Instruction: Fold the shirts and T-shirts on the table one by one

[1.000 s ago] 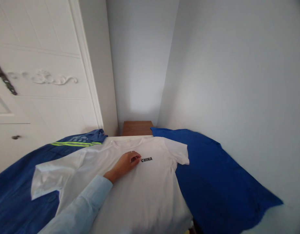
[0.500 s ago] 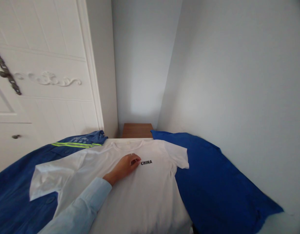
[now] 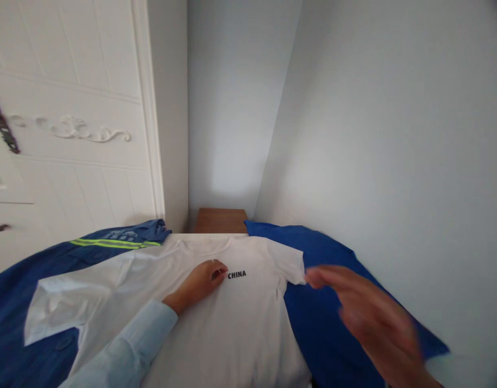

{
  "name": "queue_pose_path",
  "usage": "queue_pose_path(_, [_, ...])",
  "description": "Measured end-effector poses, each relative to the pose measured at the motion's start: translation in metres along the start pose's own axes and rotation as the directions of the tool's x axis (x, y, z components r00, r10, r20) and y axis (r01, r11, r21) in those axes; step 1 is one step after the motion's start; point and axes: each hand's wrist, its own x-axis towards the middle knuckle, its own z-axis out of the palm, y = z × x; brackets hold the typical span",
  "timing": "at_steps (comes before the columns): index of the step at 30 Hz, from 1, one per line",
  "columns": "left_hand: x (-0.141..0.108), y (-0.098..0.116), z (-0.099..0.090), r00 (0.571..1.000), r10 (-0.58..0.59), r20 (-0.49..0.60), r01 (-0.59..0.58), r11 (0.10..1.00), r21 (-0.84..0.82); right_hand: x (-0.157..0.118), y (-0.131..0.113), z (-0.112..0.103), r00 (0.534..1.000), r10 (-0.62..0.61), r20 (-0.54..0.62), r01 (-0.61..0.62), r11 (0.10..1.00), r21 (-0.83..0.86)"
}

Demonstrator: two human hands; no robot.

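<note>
Two hands are attending the white shirt [image 3: 248, 328]: my left hand [image 3: 200, 284] is pinching it, my right hand [image 3: 369, 307] is arriving lower right, grip too blurred to tell.

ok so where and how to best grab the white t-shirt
Probably pinch the white t-shirt by the sleeve at picture right, coming from its outer side: it lies spread out over blue cloth, its hem facing the right hand.
</note>
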Motion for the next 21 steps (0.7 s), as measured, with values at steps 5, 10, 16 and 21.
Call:
queue_pose_path(5, [-0.001, 0.003, -0.003, 1.000, 0.006, 0.004, -0.006, 1.000, 0.006, 0.073, 0.124, 0.014, 0.872, 0.488, -0.037, -0.481, 0.842, -0.246])
queue_pose_path(10, [-0.001, 0.007, -0.005, 1.000, 0.007, 0.011, -0.007, 1.000, 0.006, 0.088, 0.178, 0.004, 0.835, 0.547, -0.067, -0.524, 0.750, -0.404])
queue_pose_path(16, [-0.001, 0.008, -0.005, 1.000, 0.008, 0.014, -0.008, 1.000, 0.010, 0.102, 0.165, -0.002, 0.790, 0.611, 0.049, -0.608, 0.791, -0.067])
queue_pose_path(21, [-0.001, 0.006, -0.006, 1.000, 0.022, 0.016, -0.022, 1.000, 0.018, 0.116, 0.155, -0.011, 0.871, 0.448, -0.201, -0.465, 0.884, -0.043])
